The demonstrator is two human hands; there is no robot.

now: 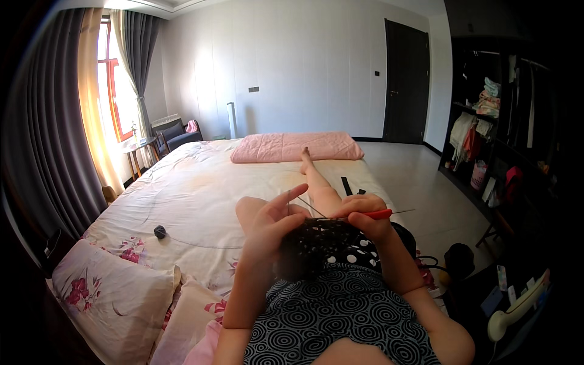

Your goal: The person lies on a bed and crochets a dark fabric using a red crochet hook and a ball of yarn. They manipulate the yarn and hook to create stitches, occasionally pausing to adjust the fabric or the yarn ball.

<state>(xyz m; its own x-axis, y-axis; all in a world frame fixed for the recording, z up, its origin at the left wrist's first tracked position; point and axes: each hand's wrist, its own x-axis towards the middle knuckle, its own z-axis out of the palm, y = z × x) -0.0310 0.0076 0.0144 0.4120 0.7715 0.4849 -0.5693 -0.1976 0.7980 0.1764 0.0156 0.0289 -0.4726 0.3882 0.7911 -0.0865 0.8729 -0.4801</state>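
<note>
A dark, openwork crochet piece (311,243) hangs over my lap. My left hand (275,218) pinches its upper edge between thumb and fingers, with the index finger stretched up. From that finger a dark strand of yarn (311,205) slants down to the work. Closed around a red-handled crochet hook (381,214) is my right hand (368,210), close to the left. A thin metal end sticks out past the handle to the right; the hook's working tip is hidden at the piece. On the sheet to the left lies a small dark yarn ball (160,232), with a strand trailing toward me.
I sit on a bed (201,182) with one leg stretched out. Flowered pillows (115,298) lie at the near left, a folded pink quilt (292,149) at the far end. A bedside surface at right holds a pale lamp (517,310). Beyond stands an open wardrobe (474,115).
</note>
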